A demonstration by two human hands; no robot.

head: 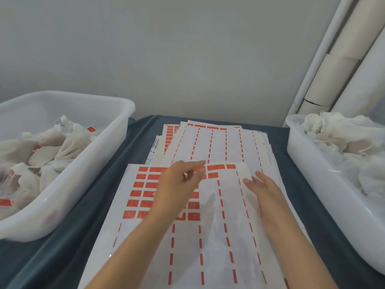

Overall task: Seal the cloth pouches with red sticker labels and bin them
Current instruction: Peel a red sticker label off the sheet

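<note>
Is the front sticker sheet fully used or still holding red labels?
Partly used: red labels remain on the front sheet's upper left; elsewhere only dashed strips show.

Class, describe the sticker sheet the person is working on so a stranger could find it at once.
Start at the dark blue cloth between the two white tubs. Of the sheets piled there, it is the nearest sheet, under both hands. Unlike the mostly peeled sheets behind, it keeps a block of red stickers at its upper left.
</note>
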